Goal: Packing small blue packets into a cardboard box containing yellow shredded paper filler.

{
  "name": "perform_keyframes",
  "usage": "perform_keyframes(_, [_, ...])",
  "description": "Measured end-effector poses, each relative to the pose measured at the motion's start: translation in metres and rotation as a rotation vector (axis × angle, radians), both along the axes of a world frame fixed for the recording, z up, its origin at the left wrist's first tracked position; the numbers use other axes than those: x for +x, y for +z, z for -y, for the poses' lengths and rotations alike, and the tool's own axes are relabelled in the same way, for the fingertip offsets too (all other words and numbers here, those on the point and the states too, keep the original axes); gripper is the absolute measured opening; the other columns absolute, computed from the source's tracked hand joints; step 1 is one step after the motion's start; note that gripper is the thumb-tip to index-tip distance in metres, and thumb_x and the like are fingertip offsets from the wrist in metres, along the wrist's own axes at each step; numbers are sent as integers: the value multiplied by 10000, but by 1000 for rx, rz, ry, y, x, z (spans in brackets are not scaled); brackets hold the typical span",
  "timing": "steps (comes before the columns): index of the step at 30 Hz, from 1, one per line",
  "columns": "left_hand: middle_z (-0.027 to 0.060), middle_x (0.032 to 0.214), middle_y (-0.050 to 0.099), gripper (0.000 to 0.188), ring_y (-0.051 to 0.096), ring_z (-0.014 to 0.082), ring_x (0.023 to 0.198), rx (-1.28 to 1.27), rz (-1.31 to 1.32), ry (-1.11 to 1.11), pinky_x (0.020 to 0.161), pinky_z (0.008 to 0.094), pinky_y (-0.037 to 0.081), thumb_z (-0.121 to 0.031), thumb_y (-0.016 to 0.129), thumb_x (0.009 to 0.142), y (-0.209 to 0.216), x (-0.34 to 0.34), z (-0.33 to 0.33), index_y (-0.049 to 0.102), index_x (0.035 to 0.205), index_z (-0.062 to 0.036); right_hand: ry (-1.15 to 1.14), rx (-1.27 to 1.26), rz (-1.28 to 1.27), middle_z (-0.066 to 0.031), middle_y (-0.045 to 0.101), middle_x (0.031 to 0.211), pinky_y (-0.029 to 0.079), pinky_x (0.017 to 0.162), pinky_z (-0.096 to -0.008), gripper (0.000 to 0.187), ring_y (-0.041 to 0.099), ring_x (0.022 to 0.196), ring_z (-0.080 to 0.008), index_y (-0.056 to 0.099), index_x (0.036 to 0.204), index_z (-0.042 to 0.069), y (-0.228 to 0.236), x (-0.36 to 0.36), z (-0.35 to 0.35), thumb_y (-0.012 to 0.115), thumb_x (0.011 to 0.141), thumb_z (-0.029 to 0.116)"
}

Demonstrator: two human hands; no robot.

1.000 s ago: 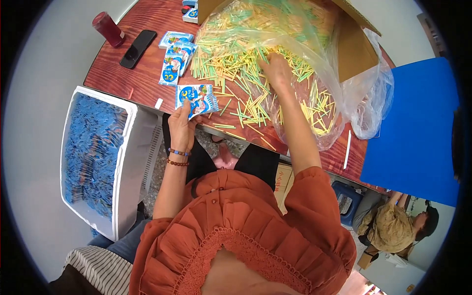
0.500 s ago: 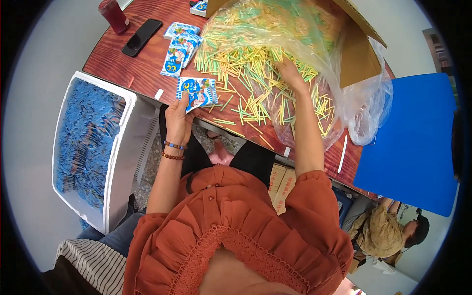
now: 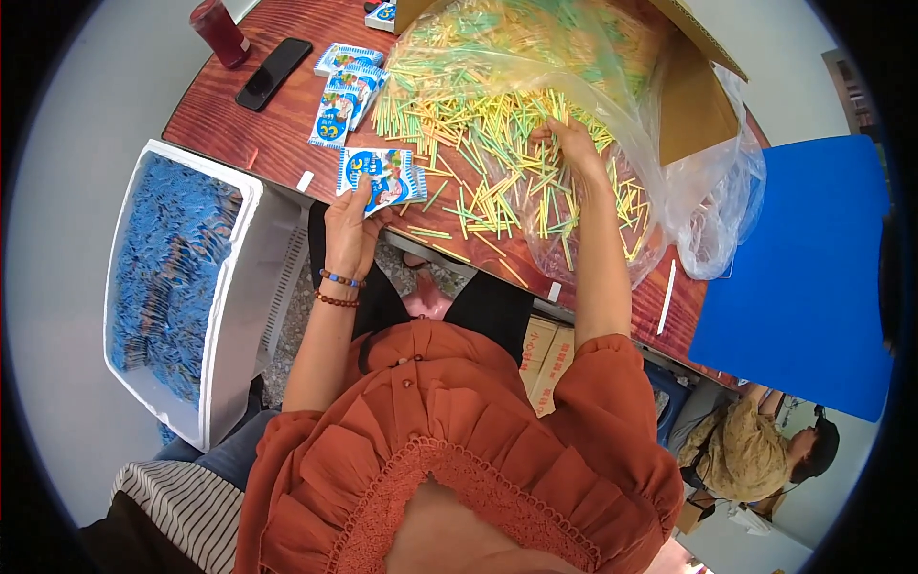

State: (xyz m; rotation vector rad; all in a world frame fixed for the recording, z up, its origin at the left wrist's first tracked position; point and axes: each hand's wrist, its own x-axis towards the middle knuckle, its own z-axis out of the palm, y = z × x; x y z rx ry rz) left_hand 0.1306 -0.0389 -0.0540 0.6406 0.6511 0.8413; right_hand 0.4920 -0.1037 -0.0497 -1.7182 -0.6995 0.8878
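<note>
My left hand (image 3: 350,230) is closed on a small blue-and-white printed packet (image 3: 381,182) at the table's near edge; the edge of another such packet shows behind it. My right hand (image 3: 574,148) is among a heap of thin yellow and green sticks (image 3: 492,201), its fingers curled together. Whatever lies between those fingertips is too small to make out. The heap spills from a large clear plastic bag (image 3: 574,57) onto the table. Several more blue-and-white packets (image 3: 335,110) lie in an overlapping row left of the heap.
A black phone (image 3: 274,75) and a red-filled bottle (image 3: 220,33) are at the far left of the reddish wooden table (image 3: 206,124). Left of me stands a white foam box (image 3: 244,206) full of blue pieces. A cardboard box (image 3: 703,120), a blue panel (image 3: 794,277) and another person (image 3: 751,450) are on the right.
My right hand has drawn slightly right and nearer within the heap, its fingers now more curled. My left hand keeps its hold, and the packets in it now overlap more.
</note>
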Motion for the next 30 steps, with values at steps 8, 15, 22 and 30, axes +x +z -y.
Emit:
perform_keyframes(8, [68, 1023, 630, 250, 589, 148, 929, 0, 195, -40, 841, 346, 472, -254, 539, 963, 24, 53, -14, 586, 1064, -30, 197, 75, -133, -79, 619, 760, 488, 754, -342, 217, 617, 748, -192, 548, 914, 24, 38, -55, 10, 514, 958, 234])
perform_keyframes(15, [48, 961, 657, 293, 600, 128, 826, 288, -21, -174, 731, 310, 496, -285, 573, 944, 50, 145, -31, 615, 1030, -8, 774, -69, -262, -51, 601, 742, 481, 646, -285, 196, 598, 692, -152, 561, 984, 27, 47, -99, 4, 516, 956, 216])
perform_keyframes(22, [96, 1029, 624, 411, 614, 258, 968, 129, 96, -136, 831, 396, 474, -389, 544, 943, 32, 135, -42, 601, 1066, -1, 634, 46, -402, -62, 596, 765, 489, 602, -294, 168, 613, 698, -182, 548, 960, 29, 28, -109, 6, 499, 961, 189])
perform_keyframes(30, [92, 1094, 568, 535, 495, 247, 1112, -407, 418, -16, 996, 438, 379, -527, 580, 868, -5, 114, -29, 599, 1131, -61, -95, 718, -282, -106, 649, 993, 378, 936, -310, 260, 555, 970, -162, 555, 1024, -12, 11, -202, -24, 451, 992, 225])
